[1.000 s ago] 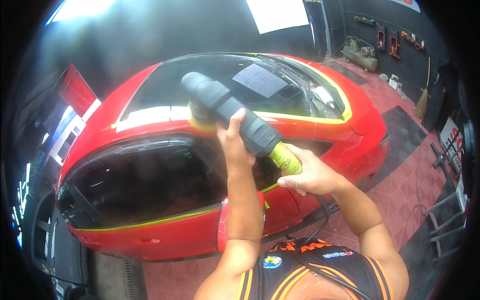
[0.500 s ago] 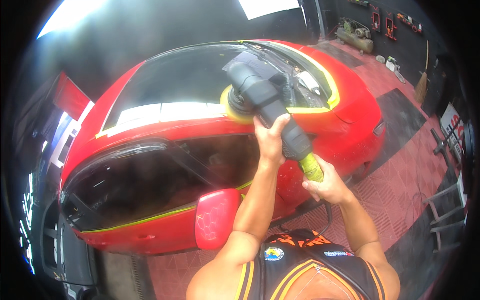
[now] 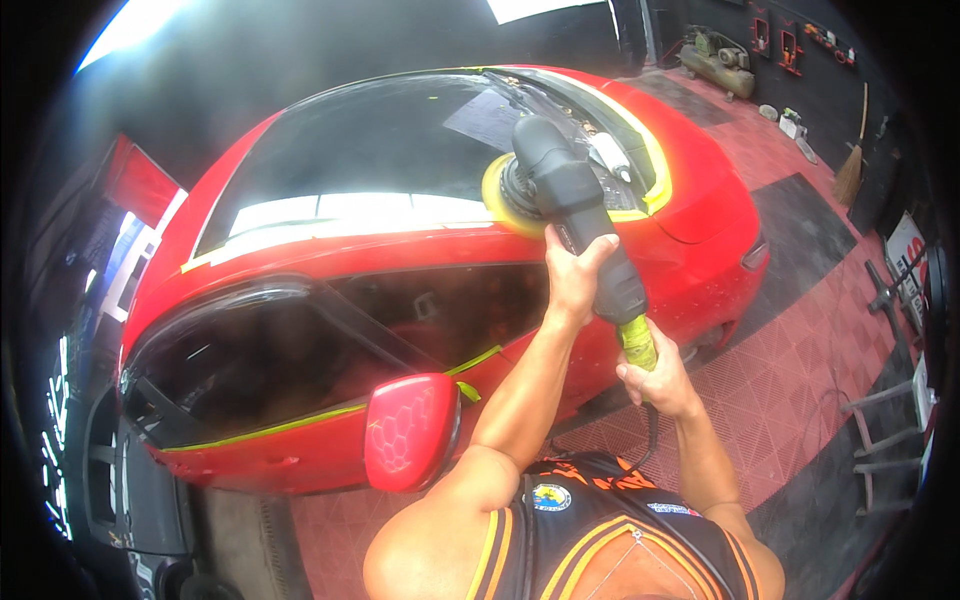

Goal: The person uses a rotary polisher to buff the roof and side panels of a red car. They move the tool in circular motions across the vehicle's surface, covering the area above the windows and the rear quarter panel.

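Both my hands hold a black power polisher (image 3: pixel 575 195) over the near edge of a red car's windshield (image 3: pixel 360 150). My left hand (image 3: pixel 575 275) is closed around the underside of its body. Behind it, my right hand (image 3: pixel 660 375) wraps the rear handle (image 3: pixel 637 343), which is bound in yellow-green tape. A round yellow pad (image 3: pixel 497 192) on the polisher's head looks blurred at its rim and lies against the glass edge or the red pillar; I cannot tell which. Yellow masking tape (image 3: pixel 657 170) borders the windshield's base. A white bottle (image 3: pixel 610 155) lies near the wipers.
The car's red side mirror (image 3: pixel 408 430) sticks out by my left elbow. A dark cord (image 3: pixel 652 430) hangs from the handle. Beyond the hood (image 3: pixel 690 170), a broom (image 3: pixel 850 170) and a compressor (image 3: pixel 718 65) stand by the wall. Metal racks (image 3: pixel 890 440) stand at the right.
The polisher has shifted to the right along the windshield's near edge, with both hands still on it. The view has moved slightly, so the mirror appears farther left.
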A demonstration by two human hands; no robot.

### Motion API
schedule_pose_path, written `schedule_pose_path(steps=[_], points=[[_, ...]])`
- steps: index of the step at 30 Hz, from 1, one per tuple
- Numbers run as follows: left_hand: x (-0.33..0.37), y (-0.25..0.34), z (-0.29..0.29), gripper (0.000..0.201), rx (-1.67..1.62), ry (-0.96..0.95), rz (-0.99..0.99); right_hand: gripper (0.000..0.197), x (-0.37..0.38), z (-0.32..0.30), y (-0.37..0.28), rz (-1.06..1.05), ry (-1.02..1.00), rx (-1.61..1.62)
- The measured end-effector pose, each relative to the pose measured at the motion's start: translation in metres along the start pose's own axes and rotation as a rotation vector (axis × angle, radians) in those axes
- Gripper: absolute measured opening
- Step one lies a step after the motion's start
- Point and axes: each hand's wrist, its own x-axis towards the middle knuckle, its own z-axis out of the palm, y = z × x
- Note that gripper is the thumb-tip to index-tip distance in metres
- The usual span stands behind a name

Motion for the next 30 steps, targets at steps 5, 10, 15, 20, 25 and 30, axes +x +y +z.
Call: schedule_pose_path(steps=[5,10,15,20,25,30], points=[[0.0,0.02,-0.018,0.062,0.012,0.02,0.004,0.065,0.012,0.016,0.001,-0.013,-0.053,0.027],[-0.001,0.047,-0.045,0.061,-0.008,0.027,0.035,0.068,0.025,0.043,-0.001,-0.015,-0.109,0.01],[0.002,0.076,-0.079,0.059,-0.012,0.042,0.11,0.07,0.041,0.077,-0.003,-0.019,-0.184,0.008],[0.005,0.11,-0.114,0.048,-0.012,0.08,0.2,0.074,0.055,0.122,-0.013,-0.027,-0.241,0.002],[0.01,0.146,-0.161,0.045,0.005,0.084,0.248,0.074,0.071,0.171,-0.02,-0.035,-0.279,-0.044],[0.013,0.19,-0.2,0.044,0.035,0.072,0.279,0.081,0.091,0.215,-0.024,-0.083,-0.347,-0.054]])
